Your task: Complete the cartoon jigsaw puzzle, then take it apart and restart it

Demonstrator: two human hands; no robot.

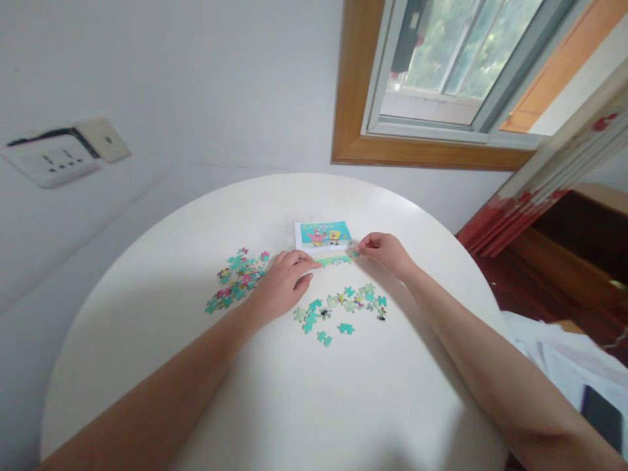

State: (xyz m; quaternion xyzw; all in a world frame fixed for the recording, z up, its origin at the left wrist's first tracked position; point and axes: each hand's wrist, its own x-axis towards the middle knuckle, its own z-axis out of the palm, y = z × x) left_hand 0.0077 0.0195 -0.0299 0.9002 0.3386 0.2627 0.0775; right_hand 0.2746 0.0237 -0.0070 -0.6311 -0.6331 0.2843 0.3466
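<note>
A joined strip of green jigsaw pieces (337, 260) lies just below a reference picture (326, 234) with cartoon figures on a turquoise ground. My left hand (280, 286) rests with fingers stretched out, its fingertips at the strip's left end. At the other end, my right hand (386, 252) pinches a small teal jigsaw piece (355, 254) between thumb and finger, close beside the strip. Partly behind my left hand is a heap of mixed jigsaw pieces (239, 278). Loose green and teal pieces, among them a teal piece (346, 328), are scattered nearer to me.
Everything lies on a round white table (294, 405) against the wall. Beyond it are a wood-framed window (358, 147) and a wall socket (53, 160). Papers (564, 353) and a dark phone-like object (602, 415) lie at the lower right, past the table's edge.
</note>
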